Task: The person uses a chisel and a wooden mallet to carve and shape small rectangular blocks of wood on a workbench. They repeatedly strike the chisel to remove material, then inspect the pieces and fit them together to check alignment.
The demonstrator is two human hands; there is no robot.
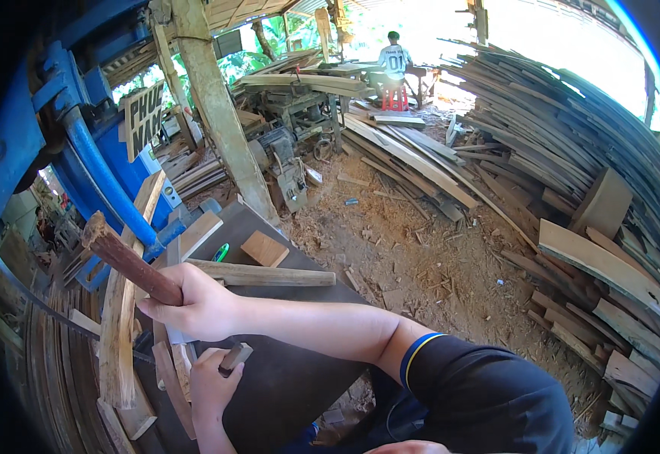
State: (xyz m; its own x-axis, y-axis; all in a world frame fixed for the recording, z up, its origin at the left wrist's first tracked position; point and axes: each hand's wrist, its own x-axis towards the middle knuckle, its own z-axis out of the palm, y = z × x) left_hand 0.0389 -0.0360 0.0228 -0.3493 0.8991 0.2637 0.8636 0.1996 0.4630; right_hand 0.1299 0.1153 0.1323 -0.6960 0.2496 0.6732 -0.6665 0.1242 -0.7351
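My right hand [197, 303] reaches across from the right, fingers wrapped around a thick round wooden stick [129, 257] with a rough, frayed end. The stick slants up and left above the dark tabletop [292, 325]. Lower down, my left hand [213, 390] is closed on a short squared piece [236, 356], its end showing above the fist; its lower part is hidden. Beside that hand lie narrow wooden strips [171, 386]. A long pale board [126, 318] runs along the table's left side. Past my right wrist rest a tapered wooden bar [277, 275] and a small brown block [265, 248].
A blue machine [95, 166] with a thin blade [38, 299] stands close at the left. A green tool [222, 252] lies on the table. Stacked planks [572, 129] fill the right. A co-worker [394, 64] is far back beside a red stool [394, 97]. Shavings cover the floor [398, 250].
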